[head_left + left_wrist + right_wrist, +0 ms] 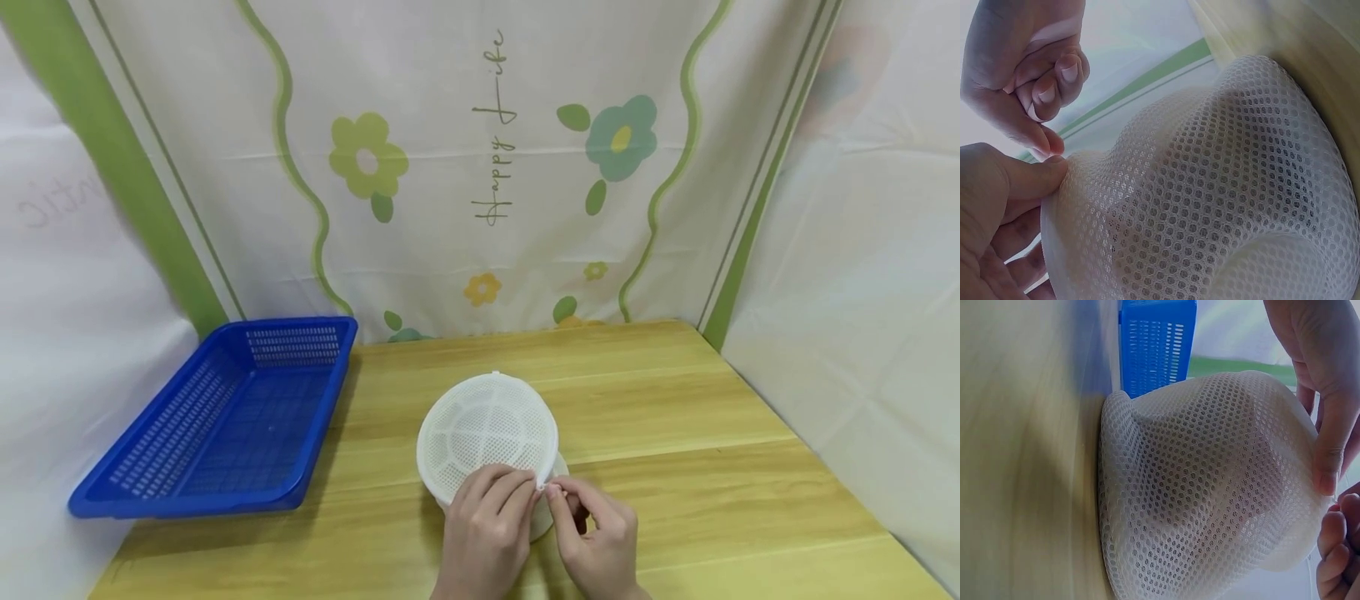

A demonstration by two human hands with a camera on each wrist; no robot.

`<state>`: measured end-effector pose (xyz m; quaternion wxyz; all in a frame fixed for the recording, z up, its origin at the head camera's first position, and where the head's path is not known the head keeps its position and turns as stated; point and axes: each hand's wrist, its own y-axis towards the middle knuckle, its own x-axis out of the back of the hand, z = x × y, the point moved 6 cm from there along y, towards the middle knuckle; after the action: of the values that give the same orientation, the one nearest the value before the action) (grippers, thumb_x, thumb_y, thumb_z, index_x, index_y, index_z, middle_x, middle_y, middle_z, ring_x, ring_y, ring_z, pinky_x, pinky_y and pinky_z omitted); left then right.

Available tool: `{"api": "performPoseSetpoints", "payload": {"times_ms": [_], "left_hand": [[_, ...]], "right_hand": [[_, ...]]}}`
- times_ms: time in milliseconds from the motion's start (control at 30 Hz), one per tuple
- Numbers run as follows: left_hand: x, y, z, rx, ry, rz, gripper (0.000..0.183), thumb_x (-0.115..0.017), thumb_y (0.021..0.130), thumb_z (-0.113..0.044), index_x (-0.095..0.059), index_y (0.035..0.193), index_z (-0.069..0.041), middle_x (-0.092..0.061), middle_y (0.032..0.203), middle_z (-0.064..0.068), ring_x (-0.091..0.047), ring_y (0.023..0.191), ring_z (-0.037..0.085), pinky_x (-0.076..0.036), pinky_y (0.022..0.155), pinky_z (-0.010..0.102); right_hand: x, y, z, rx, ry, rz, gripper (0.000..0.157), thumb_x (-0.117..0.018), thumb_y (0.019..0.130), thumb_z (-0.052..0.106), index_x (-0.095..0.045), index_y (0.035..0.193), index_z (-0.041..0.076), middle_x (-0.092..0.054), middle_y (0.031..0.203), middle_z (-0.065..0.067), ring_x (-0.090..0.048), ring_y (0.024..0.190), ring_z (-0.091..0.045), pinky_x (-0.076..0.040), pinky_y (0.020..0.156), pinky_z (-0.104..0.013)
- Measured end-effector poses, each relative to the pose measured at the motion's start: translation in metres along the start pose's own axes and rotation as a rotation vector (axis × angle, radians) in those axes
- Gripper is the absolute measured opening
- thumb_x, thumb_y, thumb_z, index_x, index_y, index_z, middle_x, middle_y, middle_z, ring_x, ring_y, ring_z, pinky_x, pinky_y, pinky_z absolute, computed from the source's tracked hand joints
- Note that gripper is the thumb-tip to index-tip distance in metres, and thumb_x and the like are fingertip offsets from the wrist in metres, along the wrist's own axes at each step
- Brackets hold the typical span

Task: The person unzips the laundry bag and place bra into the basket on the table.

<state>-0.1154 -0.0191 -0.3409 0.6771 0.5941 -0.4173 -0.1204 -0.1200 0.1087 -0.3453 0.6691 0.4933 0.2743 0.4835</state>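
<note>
- Low ctr: L hand (487, 525) pinches mesh bag (487, 425) rim, partly blocking it; R hand (603, 537) pinches zip (542, 483) end
- Mid-left: blue basket (198, 504) on counter (675, 467)
- Top: floral cloth (420, 75)

The head camera is looking forward and down from above the near side of the surface (675, 433), standing farthest off and taking in the far edge and the printed curtain (435, 233) behind it. The left wrist camera is facing the mesh bag (1210, 187) very closely, turned sideways, looking past the left hand (991, 206) toward the right hand (1035, 69). The right wrist camera, also turned, is peering low across the surface toward the blue basket (1154, 356) at the far left corner. All three are sharing the mesh bag and both hands; head and right wrist are sharing the blue basket.
</note>
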Motion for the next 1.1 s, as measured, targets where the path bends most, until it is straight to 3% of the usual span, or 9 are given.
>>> {"api": "performPoseSetpoints", "payload": {"times_ms": [300,733,900,1100], "left_hand": [[0.001,0.000,0.000,-0.013,0.006,-0.013,0.024,-0.058,0.098,-0.012,-0.077,0.086,-0.003,-0.072,0.090,0.005,-0.065,0.085,0.019,-0.054,0.079,0.032],[-0.001,-0.001,-0.002,-0.038,-0.004,-0.019,0.026,-0.055,0.099,-0.011,-0.076,0.086,-0.003,-0.072,0.089,0.005,-0.065,0.084,0.019,-0.055,0.077,0.031],[-0.002,-0.001,-0.002,-0.029,-0.010,-0.024,0.024,-0.057,0.098,-0.011,-0.076,0.086,-0.004,-0.072,0.090,0.005,-0.065,0.084,0.019,-0.055,0.076,0.031],[-0.004,-0.001,0.002,0.037,-0.022,0.010,0.014,-0.065,0.090,-0.011,-0.076,0.092,-0.002,-0.072,0.097,0.006,-0.065,0.089,0.021,-0.054,0.081,0.034]], "right_hand": [[0.001,-0.004,-0.008,-0.046,-0.050,-0.008,0.016,-0.068,0.068,-0.016,-0.068,0.078,-0.004,-0.050,0.055,0.006,-0.041,0.044,0.000,-0.035,0.038,-0.011],[0.004,-0.007,-0.013,-0.131,-0.091,-0.031,0.024,-0.068,0.065,-0.022,-0.069,0.079,-0.003,-0.049,0.054,0.008,-0.041,0.043,-0.001,-0.037,0.040,-0.012],[0.005,-0.003,-0.011,-0.126,-0.073,-0.028,0.023,-0.067,0.066,-0.023,-0.068,0.079,-0.004,-0.049,0.054,0.007,-0.041,0.043,-0.001,-0.037,0.040,-0.012],[0.000,-0.005,-0.011,-0.062,0.004,0.006,0.018,-0.067,0.070,-0.018,-0.067,0.080,-0.003,-0.048,0.055,0.008,-0.041,0.044,0.001,-0.036,0.040,-0.010]]}}
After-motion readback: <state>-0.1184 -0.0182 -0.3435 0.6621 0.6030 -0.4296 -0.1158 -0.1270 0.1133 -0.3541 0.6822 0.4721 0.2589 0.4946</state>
